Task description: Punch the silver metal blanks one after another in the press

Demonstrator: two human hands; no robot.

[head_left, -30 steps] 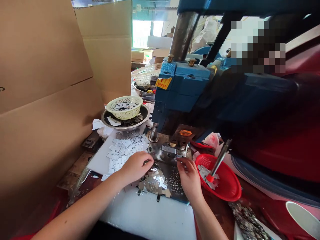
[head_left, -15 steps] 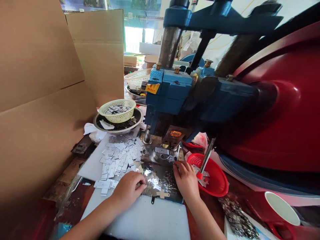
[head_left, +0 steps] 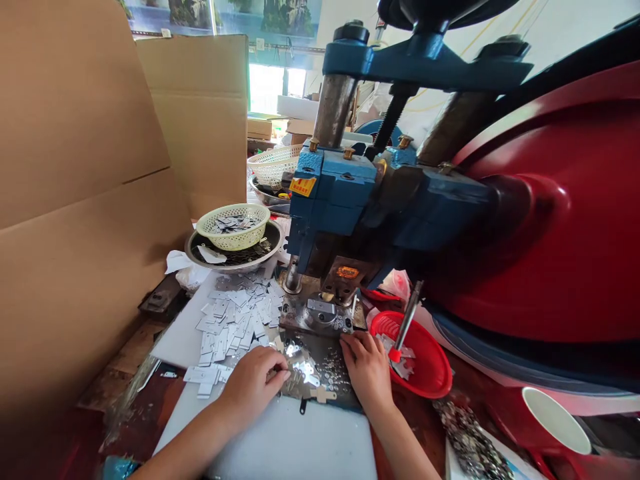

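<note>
- Left hand [head_left: 256,380]: palm turned out of view; grasp cannot be told.
- Right hand [head_left: 369,373]: palm hidden; fingertip contact unclear.
- Red wheel [head_left: 565,267]: cut off by the right picture edge.
- Blue item [head_left: 119,468], toward the near left corner of the bench [head_left: 427,427]: cut off below, unidentifiable.
- Yellow label [head_left: 303,187]: lettering too small to read.

Tall brown cardboard panels [head_left: 80,187] stand along the left. At near right sits a red mug [head_left: 513,415] with a pale interior. Far off, a bright window [head_left: 266,88] shows beneath a blue-green landscape picture [head_left: 240,19].
</note>
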